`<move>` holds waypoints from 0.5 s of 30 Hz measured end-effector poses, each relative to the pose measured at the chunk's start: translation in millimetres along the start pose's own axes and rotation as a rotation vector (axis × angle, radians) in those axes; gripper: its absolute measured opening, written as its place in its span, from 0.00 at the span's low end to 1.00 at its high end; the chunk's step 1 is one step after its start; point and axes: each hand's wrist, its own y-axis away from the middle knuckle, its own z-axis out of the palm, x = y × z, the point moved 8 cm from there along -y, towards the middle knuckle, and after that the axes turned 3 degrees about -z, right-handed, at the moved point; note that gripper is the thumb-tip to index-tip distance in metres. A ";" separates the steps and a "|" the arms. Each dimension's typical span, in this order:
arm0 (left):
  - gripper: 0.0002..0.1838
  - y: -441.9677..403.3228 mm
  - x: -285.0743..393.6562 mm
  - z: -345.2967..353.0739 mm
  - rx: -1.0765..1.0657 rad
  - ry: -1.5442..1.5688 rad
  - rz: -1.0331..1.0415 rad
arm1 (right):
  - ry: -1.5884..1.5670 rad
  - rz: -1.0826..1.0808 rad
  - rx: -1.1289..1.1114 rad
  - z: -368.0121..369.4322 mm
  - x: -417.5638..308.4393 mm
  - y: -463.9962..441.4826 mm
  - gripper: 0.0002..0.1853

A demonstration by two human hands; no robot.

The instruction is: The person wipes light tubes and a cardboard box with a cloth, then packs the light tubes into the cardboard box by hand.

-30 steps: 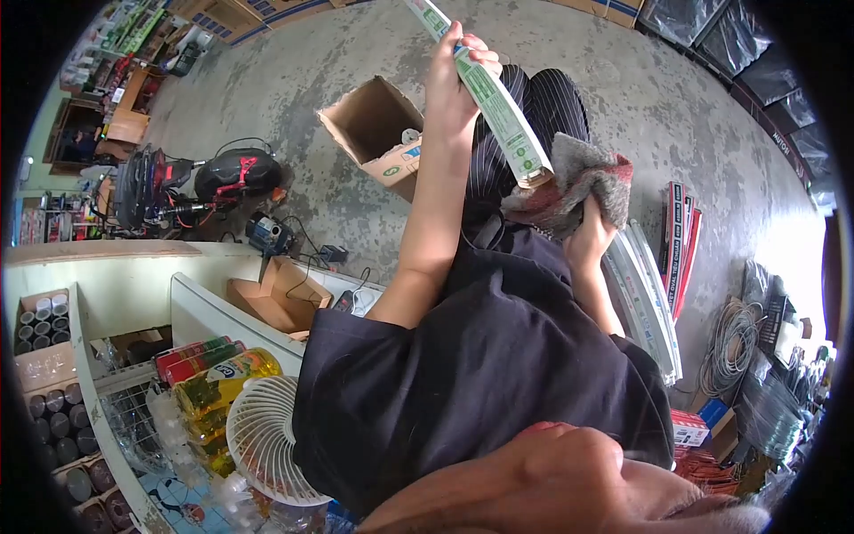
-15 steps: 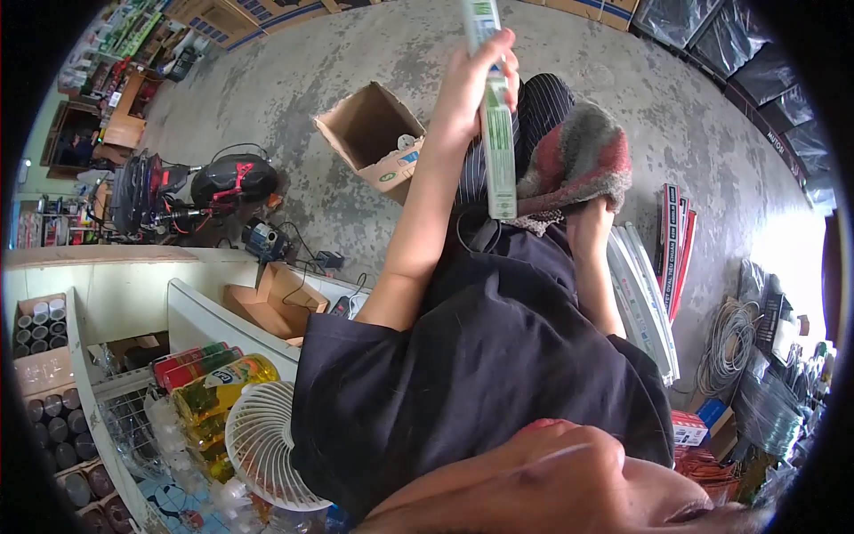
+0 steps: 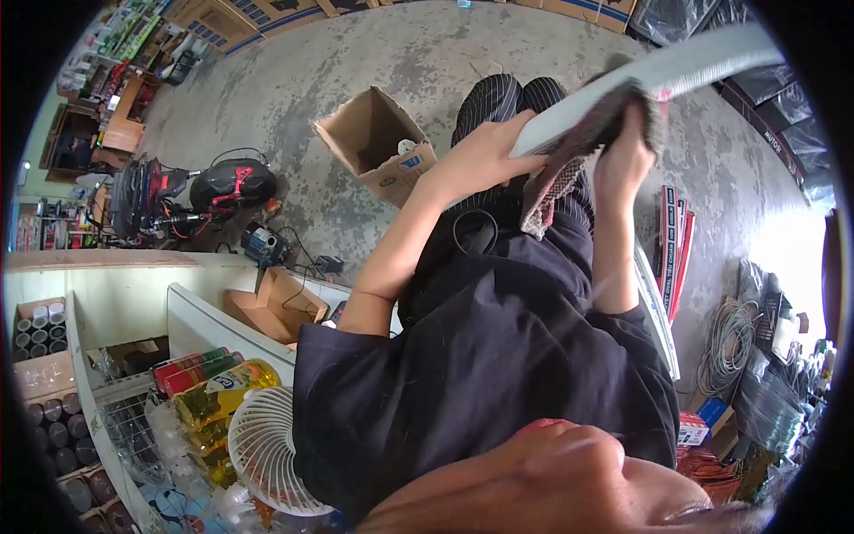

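White and blurred, a long strip (image 3: 694, 67) slants toward the far right, its near left end pinched by the left hand's (image 3: 491, 154) fingers. The right hand (image 3: 623, 166) curls its fingers around a grey-and-red cloth (image 3: 569, 158) against the strip.

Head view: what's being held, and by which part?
The left grip holds the long pale strip by its near end. The right grip holds a cloth farther along the strip; by which part is too blurred to tell.
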 end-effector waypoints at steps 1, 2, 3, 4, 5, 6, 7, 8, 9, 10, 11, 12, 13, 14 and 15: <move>0.23 1.8 -5.0 -2.6 0.003 0.001 0.000 | -0.113 0.027 0.106 -6.5 -8.9 -6.3 0.11; 0.25 4.9 -15.1 0.8 -0.041 -0.065 -0.007 | -0.266 0.116 0.221 -14.6 -12.8 -16.6 0.10; 0.28 8.8 -24.2 4.5 -0.087 -0.132 -0.015 | -0.259 0.103 0.260 -24.2 -19.8 -28.5 0.10; 0.28 14.2 -27.9 5.3 -0.092 -0.131 -0.018 | -0.251 0.090 0.301 -36.4 -23.7 -38.4 0.11; 0.28 20.0 -32.6 7.1 -0.104 -0.129 -0.058 | -0.255 0.048 0.315 -45.4 -28.6 -46.6 0.11; 0.28 23.6 -39.1 8.4 -0.113 -0.126 -0.096 | -0.258 0.004 0.326 -53.5 -32.9 -52.8 0.11; 0.27 24.9 -38.9 6.2 -0.059 -0.257 -0.003 | -0.229 0.000 0.361 -62.6 -35.2 -54.5 0.11; 0.27 24.1 -44.4 8.3 -0.058 -0.254 0.000 | -0.211 -0.123 0.305 -74.2 -35.3 -60.0 0.12; 0.24 23.8 -44.3 7.5 -0.028 -0.321 0.007 | -0.214 -0.158 0.306 -75.1 -37.6 -56.8 0.13; 0.21 23.9 -44.7 6.8 0.003 -0.389 0.013 | -0.217 -0.191 0.307 -76.1 -40.7 -53.2 0.14; 0.21 22.6 -49.8 9.9 0.003 -0.388 0.012 | -0.216 -0.190 0.307 -78.2 -39.9 -51.1 0.14; 0.21 19.5 -57.3 10.6 0.047 -0.385 0.019 | -0.278 -0.104 0.297 -79.3 -31.5 -50.2 0.15; 0.20 16.6 -63.1 9.2 0.089 -0.382 0.029 | -0.339 -0.020 0.289 -78.4 -24.7 -47.7 0.17; 0.20 14.5 -70.5 10.0 0.083 -0.383 0.030 | -0.337 -0.022 0.295 -79.6 -25.0 -41.6 0.17; 0.21 12.3 -76.0 11.7 0.066 -0.369 0.041 | -0.311 0.044 0.303 -76.8 -22.6 -32.4 0.19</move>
